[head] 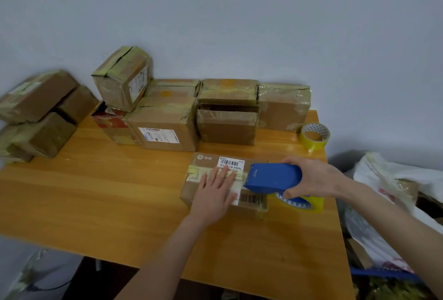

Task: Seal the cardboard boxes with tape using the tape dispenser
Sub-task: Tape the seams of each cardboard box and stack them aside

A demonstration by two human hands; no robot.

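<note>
The flat cardboard box (208, 161) lies on the wooden table (119, 191), right of centre, and both hands are on it. The left hand (214, 194) is laid flat on the lid with fingers straight and spread. It presses on the white shipping label (231, 164) and on the strip of yellowish tape (195, 172) running across the top.

At three o'clock from that hand, the right hand (314, 177) grips the blue tape dispenser (273, 176), thumb underneath and fingers curled over its back. The dispenser's nose is over the right part of the lid, meeting the tape line. Its yellow roll (304, 203) sits past the box's right side, at four o'clock.

At twelve o'clock from the box, a row of taped boxes (165, 129) lines the wall. Among them is an open-topped box (227, 122), and a small tilted box (122, 79) is perched on the row's left end. At one o'clock, near the table's far right corner, stands a spare tape roll (314, 136). At ten o'clock, a pile of boxes (38, 112) sits at the table's left edge. At three o'clock, a white plastic bag (383, 179) slumps beside the table.
</note>
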